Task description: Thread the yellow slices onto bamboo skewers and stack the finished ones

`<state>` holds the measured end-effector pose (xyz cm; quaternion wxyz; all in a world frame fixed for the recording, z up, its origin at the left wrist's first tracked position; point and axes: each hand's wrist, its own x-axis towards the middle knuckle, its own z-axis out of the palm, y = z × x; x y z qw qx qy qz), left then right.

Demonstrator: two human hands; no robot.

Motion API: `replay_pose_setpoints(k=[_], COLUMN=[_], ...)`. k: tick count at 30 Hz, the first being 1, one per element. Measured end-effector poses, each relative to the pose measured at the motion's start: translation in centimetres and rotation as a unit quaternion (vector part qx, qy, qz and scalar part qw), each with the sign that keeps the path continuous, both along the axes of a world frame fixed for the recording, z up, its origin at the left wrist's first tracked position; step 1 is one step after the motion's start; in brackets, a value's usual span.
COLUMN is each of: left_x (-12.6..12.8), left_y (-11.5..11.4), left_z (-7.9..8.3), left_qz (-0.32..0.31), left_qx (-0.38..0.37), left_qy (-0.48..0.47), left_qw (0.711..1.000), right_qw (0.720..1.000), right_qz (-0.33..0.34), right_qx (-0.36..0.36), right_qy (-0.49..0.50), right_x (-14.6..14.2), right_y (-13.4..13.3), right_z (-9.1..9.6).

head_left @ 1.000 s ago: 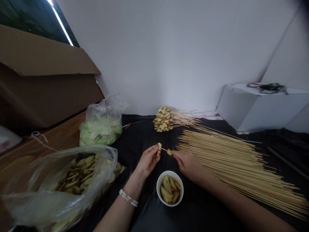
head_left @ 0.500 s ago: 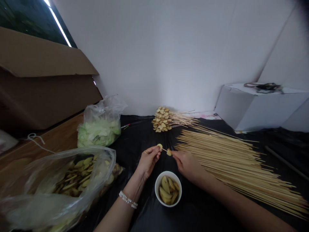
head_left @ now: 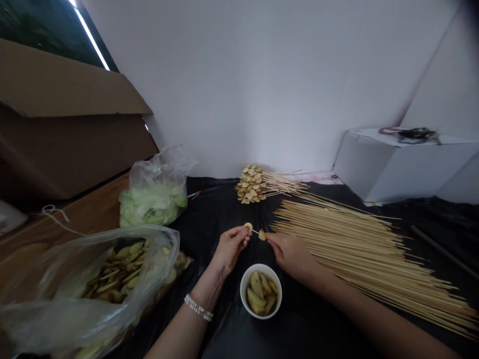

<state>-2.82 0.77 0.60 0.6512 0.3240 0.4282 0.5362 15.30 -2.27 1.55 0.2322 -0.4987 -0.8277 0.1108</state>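
Note:
My left hand (head_left: 230,247) pinches a pale potato slice (head_left: 248,227) at the tip of a thin bamboo skewer (head_left: 255,231). My right hand (head_left: 290,253) grips that skewer just behind a second slice (head_left: 262,235) threaded on it. The two hands nearly meet over the black table cover (head_left: 220,209). Just below them stands a small white bowl (head_left: 244,284) with several potato slices. A bead bracelet (head_left: 198,307) circles my left wrist.
A large heap of bare bamboo skewers (head_left: 359,249) lies to the right. Finished skewers with slices (head_left: 252,184) are piled at the back. A clear bag of potato slices (head_left: 112,279) and a bag of green leaves (head_left: 153,197) sit left, with a cardboard box (head_left: 67,124) behind. A white box (head_left: 396,164) stands back right.
The hands and the skewer have barely shifted; the view has moved slightly. Both hands keep their hold.

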Motion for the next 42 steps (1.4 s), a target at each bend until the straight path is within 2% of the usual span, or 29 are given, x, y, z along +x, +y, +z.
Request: replay_pose_setpoints(k=[8,16,33,42], left_x=[0.18,0.27,0.78,0.75], left_y=[-0.14,-0.18,-0.48,-0.48], left_z=[-0.06,0.02,-0.5,-0.58], left_qz=[-0.003,0.003,-0.04,-0.058], left_qx=[0.013,-0.007,0.068,0.067], left_qy=[0.036,-0.013,0.104,0.082], left_qw=[0.999,1.0,0.991,0.993], right_qw=[1.0,1.0,0.999,0.999], right_qz=[-0.01,0.002,0.01,0.02], right_qx=[-0.001,0.005,-0.001,0.009], right_qy=[0.0,0.02,0.043,0.044], right_x=[0.02,-0.02,-0.05,0.02], right_y=[0.13,-0.03,0.01,0.24], right_z=[-0.06,0.06,-0.1,-0.32])
